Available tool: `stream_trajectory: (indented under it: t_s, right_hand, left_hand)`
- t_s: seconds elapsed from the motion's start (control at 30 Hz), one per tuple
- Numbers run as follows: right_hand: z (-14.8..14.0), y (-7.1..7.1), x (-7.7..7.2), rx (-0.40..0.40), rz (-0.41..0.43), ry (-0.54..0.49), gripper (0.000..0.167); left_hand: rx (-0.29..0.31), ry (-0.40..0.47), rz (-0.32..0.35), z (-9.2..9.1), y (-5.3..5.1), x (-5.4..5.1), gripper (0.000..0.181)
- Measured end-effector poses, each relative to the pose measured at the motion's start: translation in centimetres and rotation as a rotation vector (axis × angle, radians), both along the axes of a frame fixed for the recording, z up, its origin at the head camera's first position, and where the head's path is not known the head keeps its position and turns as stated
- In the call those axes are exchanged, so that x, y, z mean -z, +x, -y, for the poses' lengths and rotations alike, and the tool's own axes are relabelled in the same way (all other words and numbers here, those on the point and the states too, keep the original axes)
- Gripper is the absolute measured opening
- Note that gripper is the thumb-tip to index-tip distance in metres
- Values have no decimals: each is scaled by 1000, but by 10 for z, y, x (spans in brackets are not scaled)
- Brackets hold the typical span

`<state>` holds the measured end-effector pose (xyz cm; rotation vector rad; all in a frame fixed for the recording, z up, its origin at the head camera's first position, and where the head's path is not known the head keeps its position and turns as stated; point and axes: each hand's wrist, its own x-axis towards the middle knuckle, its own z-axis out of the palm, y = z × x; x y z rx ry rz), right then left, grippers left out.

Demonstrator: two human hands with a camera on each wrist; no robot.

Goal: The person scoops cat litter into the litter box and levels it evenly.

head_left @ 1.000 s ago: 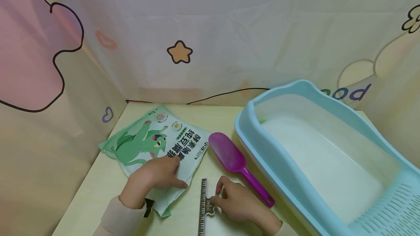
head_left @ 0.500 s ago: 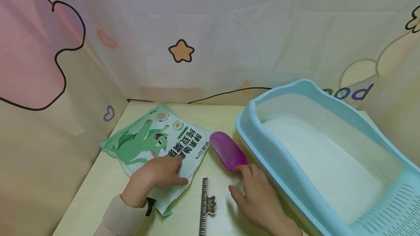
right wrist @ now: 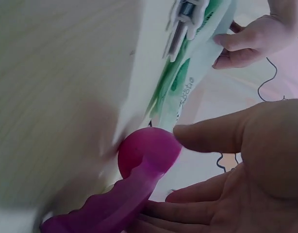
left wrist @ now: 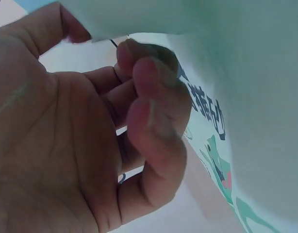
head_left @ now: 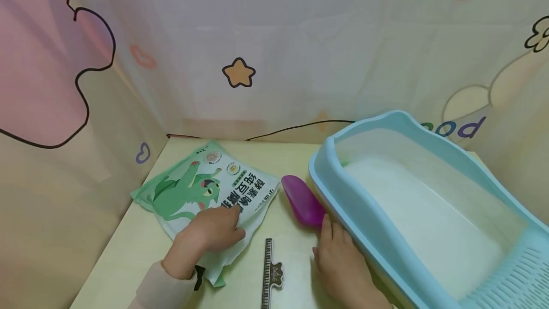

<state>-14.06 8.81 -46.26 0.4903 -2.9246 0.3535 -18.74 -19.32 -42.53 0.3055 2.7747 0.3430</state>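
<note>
A white and green cat litter bag (head_left: pixel 184 194) with a green cat printed on it lies at the left. My left hand (head_left: pixel 210 230) rests on its lower right part; in the left wrist view the fingers (left wrist: pixel 158 126) bend loosely beside the bag. By the litter box, a purple litter scoop (head_left: pixel 302 201) stands slightly tilted. My right hand (head_left: pixel 343 263) covers its handle (right wrist: pixel 115 199). Seen from the right wrist, its nearly straight fingers touch the handle from one side, while the thumb reaches to the edge of the scoop's bowl. Their far tips are hidden.
A large light-blue litter box (head_left: pixel 356 190) with a slotted ramp takes up the right side. Between the hands lies a piano-key patterned clip (head_left: pixel 270 273) on the pale table (head_left: pixel 116 271). Printed curtains (head_left: pixel 279 51) hang behind and beside the table.
My right hand has moved right, away from the clip and onto the scoop's handle. The scoop has shifted slightly right and tilted. My left hand stays on the bag.
</note>
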Motion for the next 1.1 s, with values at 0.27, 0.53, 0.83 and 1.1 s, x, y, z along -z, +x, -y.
stream_trajectory:
  t_s: [0.27, 0.53, 0.83, 1.1]
  right_hand:
    - [-4, -3, 8, -14, -95, 102, 62]
    - [-3, -8, 16, -36, -208, 129, 14]
    - [-2, -13, 19, -41, -184, 110, 11]
    - [-1, -14, 13, 20, 1, -59, 23]
  left_hand:
    - [13, -23, -71, -4, 1, 1, 24]
    - [38, 9, -151, -2, -1, -6, 36]
    - [33, 35, -236, 3, -2, -17, 36]
    - [6, 79, -301, 9, -4, -21, 35]
